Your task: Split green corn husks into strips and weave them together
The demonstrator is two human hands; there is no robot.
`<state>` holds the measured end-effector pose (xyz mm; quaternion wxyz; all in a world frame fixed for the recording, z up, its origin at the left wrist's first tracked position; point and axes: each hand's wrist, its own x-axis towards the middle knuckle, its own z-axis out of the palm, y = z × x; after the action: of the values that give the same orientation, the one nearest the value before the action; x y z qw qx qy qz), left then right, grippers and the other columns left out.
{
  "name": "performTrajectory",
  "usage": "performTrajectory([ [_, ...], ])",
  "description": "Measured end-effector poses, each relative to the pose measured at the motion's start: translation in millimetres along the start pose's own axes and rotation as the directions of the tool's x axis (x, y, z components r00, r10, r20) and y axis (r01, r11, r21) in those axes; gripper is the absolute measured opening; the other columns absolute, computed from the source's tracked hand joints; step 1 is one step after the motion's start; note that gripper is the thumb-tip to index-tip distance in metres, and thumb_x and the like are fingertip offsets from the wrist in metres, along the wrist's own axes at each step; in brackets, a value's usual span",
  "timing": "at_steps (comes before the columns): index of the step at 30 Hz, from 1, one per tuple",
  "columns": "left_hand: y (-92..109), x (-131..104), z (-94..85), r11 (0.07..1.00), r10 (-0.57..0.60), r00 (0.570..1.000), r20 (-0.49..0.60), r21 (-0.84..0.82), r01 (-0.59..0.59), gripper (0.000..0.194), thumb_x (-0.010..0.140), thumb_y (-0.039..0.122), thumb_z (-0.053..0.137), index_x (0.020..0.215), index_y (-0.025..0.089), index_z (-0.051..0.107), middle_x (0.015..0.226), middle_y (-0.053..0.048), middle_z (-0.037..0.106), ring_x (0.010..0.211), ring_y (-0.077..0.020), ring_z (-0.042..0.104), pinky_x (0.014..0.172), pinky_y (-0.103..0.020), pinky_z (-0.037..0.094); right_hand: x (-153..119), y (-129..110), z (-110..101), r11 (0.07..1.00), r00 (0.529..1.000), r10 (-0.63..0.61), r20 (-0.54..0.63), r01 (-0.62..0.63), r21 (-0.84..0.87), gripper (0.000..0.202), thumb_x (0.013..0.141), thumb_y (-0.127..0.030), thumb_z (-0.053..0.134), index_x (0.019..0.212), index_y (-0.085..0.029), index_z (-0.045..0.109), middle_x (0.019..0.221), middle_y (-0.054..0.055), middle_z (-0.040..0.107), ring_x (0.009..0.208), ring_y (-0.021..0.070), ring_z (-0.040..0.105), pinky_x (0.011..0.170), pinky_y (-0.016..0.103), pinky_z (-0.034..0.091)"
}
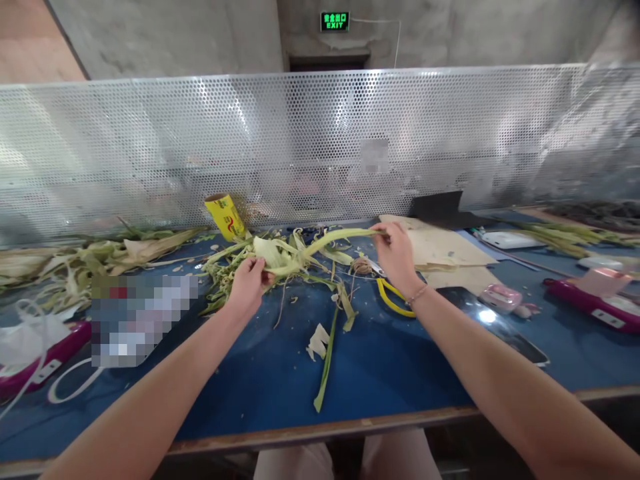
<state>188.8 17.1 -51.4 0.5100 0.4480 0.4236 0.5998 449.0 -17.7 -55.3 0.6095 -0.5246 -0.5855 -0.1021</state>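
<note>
A pale green corn husk (325,241) is stretched between my two hands above the blue table. My left hand (247,283) is closed on its broad, folded end. The narrow tip is pinched between the fingers of my right hand (395,250), farther right and a little higher. Behind and below the husk lies a heap of green husk scraps (223,273). Scissors with a yellow handle (393,300) lie just under my right wrist. A small bundle of twine (363,267) sits left of my right hand. A green strip (326,367) rests nearer the front edge.
Dried husks (145,250) are piled at left, beside a magenta device (70,343). A yellow cardboard tube (225,217) stands tilted near the perforated metal screen (310,147). To the right are brown paper (445,247), a phone (510,337), a pink case (501,297) and another magenta device (575,300).
</note>
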Motion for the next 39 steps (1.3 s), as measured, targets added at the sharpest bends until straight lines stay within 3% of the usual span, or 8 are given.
performTrajectory([
  [8, -3, 8, 1.6, 0.978, -0.035, 0.991, -0.132, -0.207, 0.007, 0.019, 0.076, 0.000, 0.045, 0.062, 0.014, 0.045, 0.060, 0.001, 0.057, 0.059, -0.0066, 0.062, 0.064, -0.016, 0.051, 12, 34, -2, 0.936, 0.935, 0.350, -0.052, -0.351, -0.024, 0.010, 0.067, -0.021, 0.048, 0.074, -0.016, 0.053, 0.078, 0.007, 0.058, 0.079, 0.0218, 0.053, 0.079, 0.041, 0.040],
  [17, 1, 11, 1.6, 0.991, -0.010, 0.998, -0.064, -0.131, 0.001, 0.014, 0.076, 0.002, 0.047, 0.070, 0.013, 0.051, 0.079, -0.004, 0.063, 0.072, -0.0090, 0.063, 0.074, -0.020, 0.051, 19, 44, -7, 0.602, 0.665, 0.746, -0.042, -0.646, 0.469, 0.016, 0.075, -0.019, 0.035, 0.091, -0.020, 0.038, 0.083, 0.002, 0.054, 0.050, 0.0086, 0.056, 0.047, 0.026, 0.049],
  [22, 1, -1, 4.4, 0.984, -0.167, 0.935, 0.311, -0.005, 0.178, 0.025, 0.070, 0.005, 0.057, 0.091, 0.019, 0.057, 0.121, -0.007, 0.053, 0.112, -0.0186, 0.049, 0.088, -0.030, 0.046, 10, 18, 7, 0.724, 0.826, 0.546, 0.142, -0.550, 0.416, 0.024, 0.068, -0.022, 0.050, 0.092, -0.020, 0.047, 0.081, 0.001, 0.055, 0.053, 0.0092, 0.055, 0.045, 0.022, 0.046],
  [25, 0, -5, 7.2, 0.978, -0.205, 0.928, 0.312, 0.023, 0.208, 0.015, 0.077, 0.014, 0.052, 0.090, 0.015, 0.059, 0.118, -0.012, 0.055, 0.109, -0.0209, 0.051, 0.091, -0.034, 0.043, 2, -3, 10, 0.842, 0.891, 0.304, 0.337, -0.417, 0.343, 0.022, 0.064, -0.019, 0.053, 0.086, -0.018, 0.053, 0.076, 0.000, 0.057, 0.059, 0.0090, 0.053, 0.050, 0.020, 0.044],
  [29, 8, -8, 7.1, 0.969, -0.228, 0.912, 0.340, -0.013, 0.247, 0.030, 0.084, 0.032, 0.039, 0.087, 0.011, 0.060, 0.099, -0.014, 0.064, 0.092, -0.0195, 0.060, 0.087, -0.034, 0.043, -8, -31, 8, 0.850, 0.711, 0.157, 0.686, -0.451, 0.273, 0.021, 0.063, -0.016, 0.054, 0.084, -0.017, 0.053, 0.069, -0.001, 0.059, 0.050, 0.0076, 0.049, 0.045, 0.019, 0.038],
  [32, 15, -19, 6.6, 0.925, -0.370, 0.716, 0.592, 0.161, 0.344, 0.045, 0.081, 0.047, 0.038, 0.087, 0.010, 0.063, 0.089, -0.016, 0.066, 0.081, -0.0223, 0.062, 0.075, -0.035, 0.047, -15, -47, 8, 0.867, 0.651, 0.108, 0.752, -0.432, 0.250, 0.023, 0.061, -0.011, 0.052, 0.083, -0.017, 0.053, 0.070, -0.001, 0.060, 0.057, 0.0088, 0.053, 0.049, 0.020, 0.040],
  [34, 14, -32, 9.0, 0.926, -0.375, 0.648, 0.663, 0.303, 0.226, 0.041, 0.073, 0.049, 0.050, 0.079, 0.012, 0.064, 0.075, -0.013, 0.066, 0.064, -0.0202, 0.061, 0.059, -0.032, 0.047, -19, -53, 9, 0.899, 0.677, 0.088, 0.730, -0.369, 0.233, 0.024, 0.059, -0.009, 0.052, 0.082, -0.017, 0.054, 0.074, -0.001, 0.059, 0.060, 0.0086, 0.053, 0.052, 0.020, 0.041],
  [39, 1, -52, 18.7, 0.766, -0.065, 0.743, 0.666, 0.510, -0.391, 0.019, 0.063, 0.034, 0.062, 0.058, 0.017, 0.055, 0.051, 0.004, 0.046, 0.046, -0.0093, 0.041, 0.044, -0.022, 0.031, -20, -51, 15, 0.900, 0.753, 0.172, 0.635, -0.382, 0.209, 0.023, 0.062, -0.022, 0.061, 0.083, -0.016, 0.055, 0.075, 0.001, 0.059, 0.064, 0.0107, 0.054, 0.055, 0.023, 0.044],
])
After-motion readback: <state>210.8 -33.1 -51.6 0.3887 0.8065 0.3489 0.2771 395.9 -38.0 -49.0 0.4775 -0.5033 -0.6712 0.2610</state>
